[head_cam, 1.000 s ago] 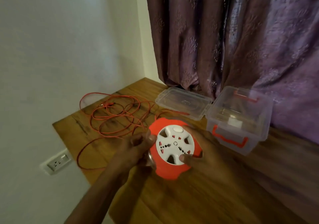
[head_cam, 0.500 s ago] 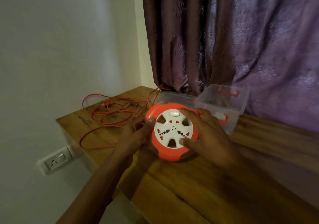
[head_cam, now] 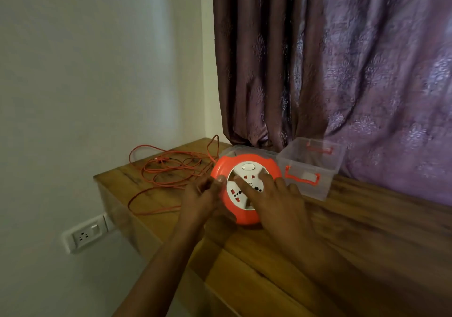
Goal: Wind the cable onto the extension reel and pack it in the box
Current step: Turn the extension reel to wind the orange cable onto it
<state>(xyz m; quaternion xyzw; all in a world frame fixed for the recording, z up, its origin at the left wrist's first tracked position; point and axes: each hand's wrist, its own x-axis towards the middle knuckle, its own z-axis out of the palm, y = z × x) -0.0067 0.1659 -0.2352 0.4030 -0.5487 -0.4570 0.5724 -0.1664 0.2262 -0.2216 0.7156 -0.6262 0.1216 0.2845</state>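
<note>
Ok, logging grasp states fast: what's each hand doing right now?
Left hand: grips the left edge of the reel.
Right hand: open, fingers straight, pressing on the reel's white face.

wooden table [head_cam: 367, 231]: cable [head_cam: 171, 170], box [head_cam: 310, 170], lid [head_cam: 234, 149].

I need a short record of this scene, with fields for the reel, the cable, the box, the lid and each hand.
reel: round orange extension reel with white socket face, on the wooden table
cable: thin orange cable, mostly loose in loops on the table, left of the reel
box: clear plastic box with orange latches, open, right of and behind the reel
lid: clear plastic lid, behind the reel, mostly hidden
left hand: grips the reel's left rim
right hand: fingers spread on the white face
</note>
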